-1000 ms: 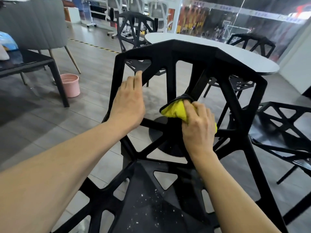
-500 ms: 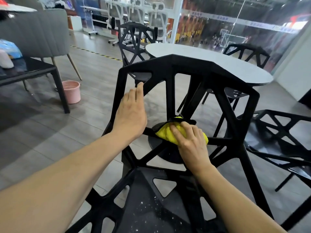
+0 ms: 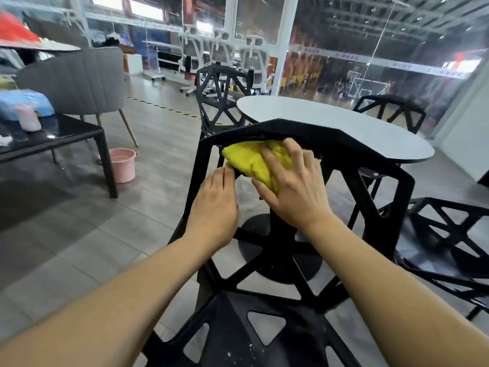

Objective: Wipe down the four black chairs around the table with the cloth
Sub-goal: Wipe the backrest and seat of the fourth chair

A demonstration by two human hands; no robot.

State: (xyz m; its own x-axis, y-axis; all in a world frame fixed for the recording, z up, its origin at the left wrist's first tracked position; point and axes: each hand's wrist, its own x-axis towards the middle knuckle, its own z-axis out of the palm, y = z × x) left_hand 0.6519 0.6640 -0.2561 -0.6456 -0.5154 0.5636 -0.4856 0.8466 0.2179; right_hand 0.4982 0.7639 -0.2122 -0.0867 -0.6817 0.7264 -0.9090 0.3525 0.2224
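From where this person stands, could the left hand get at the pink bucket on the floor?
Probably not without stepping or bending. The left hand rests on the near chair's frame, while the pink bucket sits well off to the left by the black table's leg. Nothing blocks it; it just looks too far.

Open gaps between black chair (image 3: 383, 165) struts; table (image 3: 344, 125) close behind.

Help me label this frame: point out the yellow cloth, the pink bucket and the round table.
yellow cloth (image 3: 248, 160), head view, bare middle of cloth.
pink bucket (image 3: 122, 168), head view, outer wall.
round table (image 3: 330, 120), head view, bare white top.
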